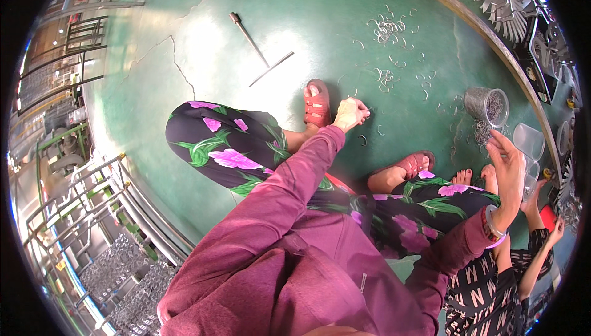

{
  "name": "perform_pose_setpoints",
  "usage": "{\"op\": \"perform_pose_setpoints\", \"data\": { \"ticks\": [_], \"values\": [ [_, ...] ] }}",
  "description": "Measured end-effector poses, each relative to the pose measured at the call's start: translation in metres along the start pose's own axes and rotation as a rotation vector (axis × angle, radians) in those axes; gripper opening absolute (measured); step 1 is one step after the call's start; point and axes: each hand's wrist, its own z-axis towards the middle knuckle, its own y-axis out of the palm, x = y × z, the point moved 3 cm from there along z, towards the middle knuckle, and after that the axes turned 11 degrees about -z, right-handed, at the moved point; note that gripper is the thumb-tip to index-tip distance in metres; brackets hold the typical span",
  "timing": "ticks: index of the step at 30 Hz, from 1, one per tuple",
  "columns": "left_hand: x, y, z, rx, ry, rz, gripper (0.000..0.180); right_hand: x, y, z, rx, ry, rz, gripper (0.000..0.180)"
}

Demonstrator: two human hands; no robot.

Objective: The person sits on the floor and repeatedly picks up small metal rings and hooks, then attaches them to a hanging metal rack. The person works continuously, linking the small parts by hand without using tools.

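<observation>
My left hand (pixel 349 115) is over the green floor beside my red sandal (pixel 317 103), its fingers pinched together. A thin bit of metal shows by its fingertips, too small to name. My right hand (pixel 508 166), with bracelets at the wrist, has thumb and forefinger drawn together beside a small heap of metal rings (pixel 482 133). Whatever lies between those fingertips is hidden. Just beyond, a clear plastic jar (pixel 478 103) lies tipped on its side, full of small metal pieces. Curved metal hooks (pixel 388 30) lie scattered on the floor ahead, with a smaller cluster (pixel 386 79) nearer.
A T-shaped metal tool (pixel 252 43) lies ahead on the left. Clear empty containers (pixel 528 141) stand at the right. Another person (pixel 492 274) sits close on my right, bare feet near my sandal. Metal racks (pixel 117 206) line the left; a curved rail (pixel 492 40) crosses the far right.
</observation>
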Motion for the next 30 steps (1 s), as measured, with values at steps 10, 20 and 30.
{"op": "perform_pose_setpoints", "data": {
  "ticks": [10, 20, 30],
  "values": [
    [0.003, -0.003, -0.003, 0.019, 0.296, 0.480, 0.010, -0.009, 0.014, 0.029, 0.043, -0.170, -0.088, 0.030],
    [0.017, -0.002, 0.001, -0.076, 0.488, 0.948, 0.009, -0.007, 0.019, 0.014, 0.067, -0.147, -0.047, 0.032],
    [0.058, -0.020, 0.027, -0.056, 0.541, 1.048, 0.011, -0.001, 0.015, -0.001, 0.134, -0.135, -0.142, 0.027]
  ]
}}
